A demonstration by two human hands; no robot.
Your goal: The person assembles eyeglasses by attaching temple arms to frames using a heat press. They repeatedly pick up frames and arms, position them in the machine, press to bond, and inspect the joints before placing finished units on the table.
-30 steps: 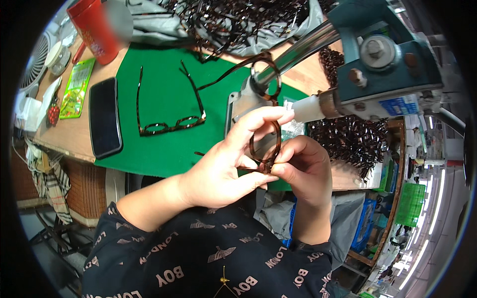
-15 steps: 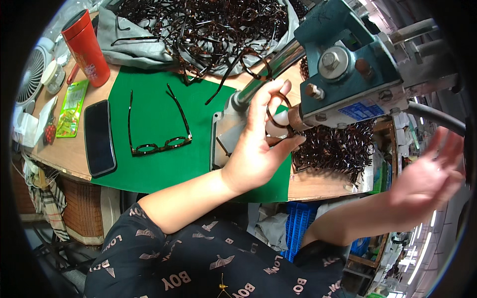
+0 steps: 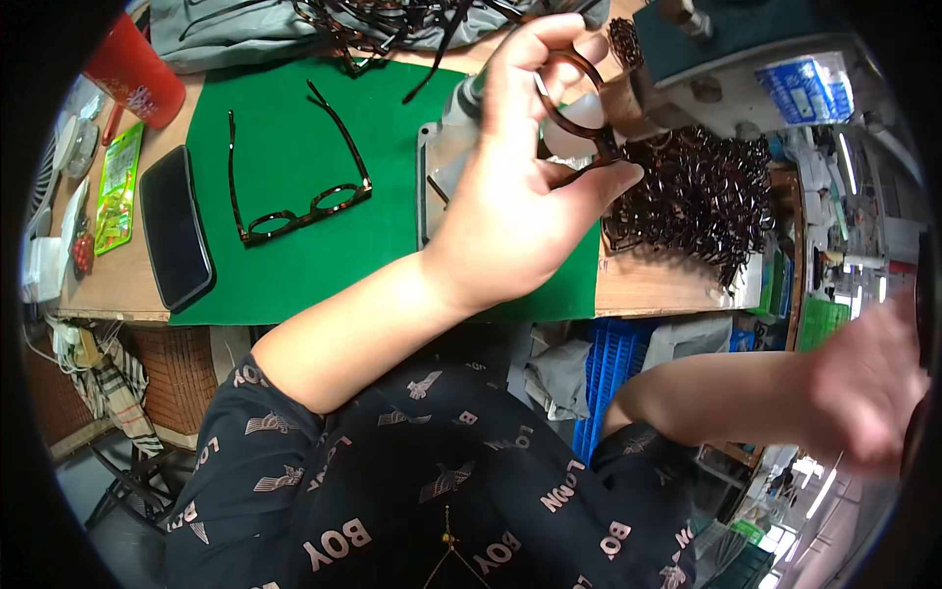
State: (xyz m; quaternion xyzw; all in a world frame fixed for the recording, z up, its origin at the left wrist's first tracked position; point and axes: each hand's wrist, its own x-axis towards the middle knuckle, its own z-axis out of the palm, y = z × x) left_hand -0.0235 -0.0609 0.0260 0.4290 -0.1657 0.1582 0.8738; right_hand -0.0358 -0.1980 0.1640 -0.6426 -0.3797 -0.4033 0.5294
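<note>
My left hand (image 3: 515, 201) grips a brown eyeglass frame (image 3: 542, 98) between thumb and fingers. One rim of the frame stands right at the white tip (image 3: 577, 133) of a bench press (image 3: 687, 93); whether they touch I cannot tell. At the far right edge my right hand (image 3: 868, 388) is smeared by motion, beside a dark curved shape, and its fingers cannot be made out. A tortoiseshell pair of glasses (image 3: 309, 211) lies with its temples spread on the green mat (image 3: 324, 280).
A heap of dark frames (image 3: 368, 25) lies on grey cloth behind the mat, and another pile (image 3: 702, 196) sits beneath the press head. Leftward are a black phone (image 3: 177, 231), a green packet (image 3: 118, 187) and a red tumbler (image 3: 137, 74). A blue crate (image 3: 610, 378) stands below the table edge.
The view has shifted, so the table things appear higher. My right hand has moved down along the right side. My left hand still holds the eyeglass frame at the press tip.
</note>
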